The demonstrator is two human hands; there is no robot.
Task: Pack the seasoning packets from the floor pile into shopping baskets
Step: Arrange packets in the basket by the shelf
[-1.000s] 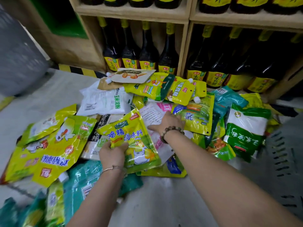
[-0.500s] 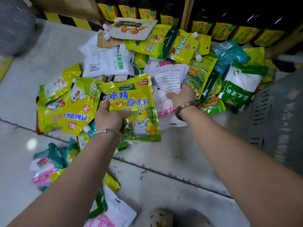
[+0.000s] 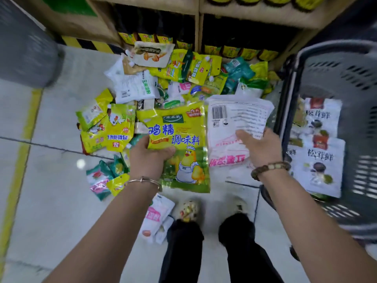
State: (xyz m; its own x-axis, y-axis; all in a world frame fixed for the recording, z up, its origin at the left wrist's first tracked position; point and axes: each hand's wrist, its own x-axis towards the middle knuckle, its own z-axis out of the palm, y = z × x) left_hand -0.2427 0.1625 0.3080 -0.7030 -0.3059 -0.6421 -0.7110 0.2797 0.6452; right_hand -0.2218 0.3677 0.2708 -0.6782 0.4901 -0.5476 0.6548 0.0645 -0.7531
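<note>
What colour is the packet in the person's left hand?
Bright yellow packet, with blue lettering and a cartoon chick, seen in the head view.

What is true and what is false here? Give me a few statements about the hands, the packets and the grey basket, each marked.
1. The left hand grips a yellow chicken packet. True.
2. The right hand holds nothing. False: it holds a white packet with a barcode.
3. The grey basket on the right has nothing in it. False: white mushroom packets lie in it.
4. A pile of packets lies on the floor before the shelf. True.
</note>
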